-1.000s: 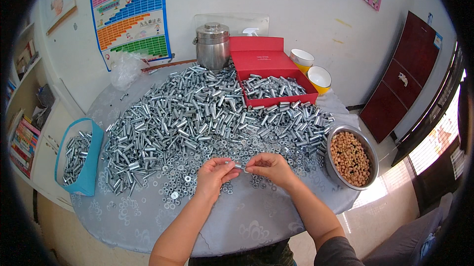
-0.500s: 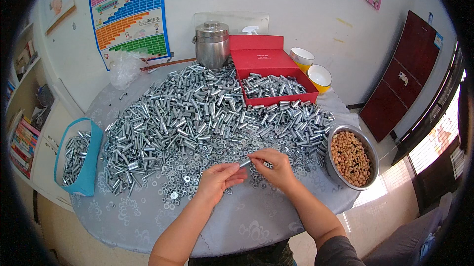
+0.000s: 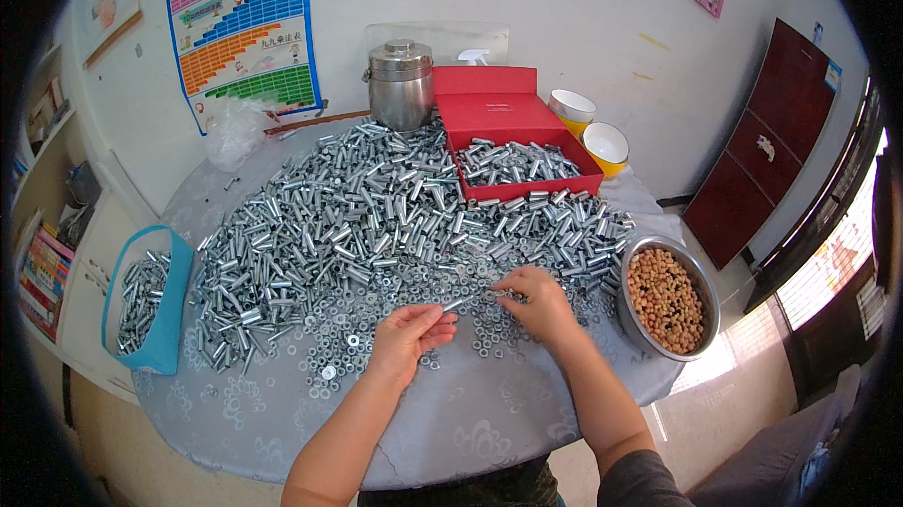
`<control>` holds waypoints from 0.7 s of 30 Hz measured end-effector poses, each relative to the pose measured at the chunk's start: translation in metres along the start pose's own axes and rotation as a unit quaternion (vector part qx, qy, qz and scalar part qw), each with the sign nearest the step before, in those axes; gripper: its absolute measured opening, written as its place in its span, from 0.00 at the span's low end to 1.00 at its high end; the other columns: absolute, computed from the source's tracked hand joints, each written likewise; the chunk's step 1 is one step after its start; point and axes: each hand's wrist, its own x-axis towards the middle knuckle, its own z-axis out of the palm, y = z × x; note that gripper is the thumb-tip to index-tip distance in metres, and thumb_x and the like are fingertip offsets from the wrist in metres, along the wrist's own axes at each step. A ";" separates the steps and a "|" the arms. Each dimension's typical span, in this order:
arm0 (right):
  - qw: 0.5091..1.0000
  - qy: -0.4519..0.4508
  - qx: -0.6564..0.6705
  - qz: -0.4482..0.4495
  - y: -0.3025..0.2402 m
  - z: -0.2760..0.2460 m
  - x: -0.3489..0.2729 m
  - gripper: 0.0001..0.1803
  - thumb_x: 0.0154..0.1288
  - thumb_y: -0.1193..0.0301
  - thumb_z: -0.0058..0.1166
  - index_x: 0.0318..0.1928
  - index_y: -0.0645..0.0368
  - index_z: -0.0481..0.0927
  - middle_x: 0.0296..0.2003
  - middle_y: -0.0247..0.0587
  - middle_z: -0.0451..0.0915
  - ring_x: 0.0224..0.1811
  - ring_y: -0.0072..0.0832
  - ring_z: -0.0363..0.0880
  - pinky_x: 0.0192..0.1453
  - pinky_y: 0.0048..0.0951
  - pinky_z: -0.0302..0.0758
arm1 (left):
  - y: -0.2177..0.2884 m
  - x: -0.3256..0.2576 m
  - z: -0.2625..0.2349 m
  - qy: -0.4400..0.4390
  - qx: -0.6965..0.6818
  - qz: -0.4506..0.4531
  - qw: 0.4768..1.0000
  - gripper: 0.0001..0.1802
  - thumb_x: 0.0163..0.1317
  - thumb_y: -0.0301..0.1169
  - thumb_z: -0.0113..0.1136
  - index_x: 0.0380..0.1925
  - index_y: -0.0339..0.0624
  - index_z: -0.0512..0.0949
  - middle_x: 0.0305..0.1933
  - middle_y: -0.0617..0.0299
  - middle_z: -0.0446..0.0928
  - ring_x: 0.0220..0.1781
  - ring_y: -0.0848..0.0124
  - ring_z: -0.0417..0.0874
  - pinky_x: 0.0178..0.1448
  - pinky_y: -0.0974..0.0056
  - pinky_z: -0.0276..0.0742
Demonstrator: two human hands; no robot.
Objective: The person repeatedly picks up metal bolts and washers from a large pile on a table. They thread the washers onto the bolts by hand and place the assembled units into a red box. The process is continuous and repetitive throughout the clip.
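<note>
My left hand (image 3: 406,338) pinches a short silvery metal sleeve (image 3: 454,305) between thumb and fingertips, its free end pointing to the right. Whether a bolt sits inside it is too small to tell. My right hand (image 3: 538,305) is off to the right of the sleeve, thumb and forefinger slightly apart, with nothing visible between them. Beneath and around both hands lie many loose nuts and washers (image 3: 353,342). Behind them rises a wide heap of metal sleeves and bolts (image 3: 348,197).
A blue fabric basket (image 3: 167,319) of metal parts stands at left. An open red box (image 3: 536,189) holds more parts. At right is a steel bowl (image 3: 710,319) of brownish nuts or beans. A steel canister (image 3: 400,93) and two yellow-white bowls (image 3: 605,143) stand behind.
My right hand has let go of the sleeve's far end and drawn away to the right. My left hand, still holding the sleeve, has shifted slightly left.
</note>
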 end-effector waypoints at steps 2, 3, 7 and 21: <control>0.999 -0.004 -0.021 -0.032 -0.005 0.005 0.001 0.10 0.46 0.72 0.58 0.33 0.57 0.80 0.30 0.41 0.76 0.37 0.38 0.74 0.41 0.34 0.71 | 0.000 0.001 0.000 0.002 0.002 -0.002 1.000 0.09 0.57 0.27 0.55 0.35 0.32 0.73 0.35 0.49 0.77 0.33 0.66 0.81 0.38 0.66 0.80; 0.998 -0.006 -0.031 -0.048 -0.006 0.006 0.001 0.10 0.46 0.72 0.58 0.33 0.57 0.80 0.30 0.41 0.76 0.37 0.38 0.74 0.41 0.35 0.71 | 0.000 0.001 0.000 0.002 0.002 -0.002 1.000 0.09 0.57 0.27 0.55 0.35 0.33 0.73 0.35 0.49 0.77 0.33 0.66 0.81 0.38 0.66 0.80; 1.000 -0.018 -0.018 0.002 -0.007 0.001 0.002 0.07 0.46 0.73 0.57 0.30 0.58 0.79 0.29 0.41 0.76 0.36 0.39 0.74 0.40 0.36 0.71 | 0.000 0.001 -0.002 0.000 0.003 0.002 1.000 0.09 0.57 0.27 0.55 0.35 0.33 0.73 0.35 0.50 0.78 0.32 0.67 0.81 0.38 0.66 0.80; 0.995 -0.085 -0.053 0.014 -0.010 -0.003 -0.001 0.09 0.44 0.64 0.60 0.22 0.57 0.79 0.23 0.40 0.76 0.29 0.37 0.75 0.33 0.35 0.71 | 0.000 0.002 -0.003 0.001 0.007 0.003 1.000 0.09 0.58 0.27 0.55 0.34 0.33 0.73 0.34 0.50 0.78 0.32 0.67 0.81 0.37 0.66 0.80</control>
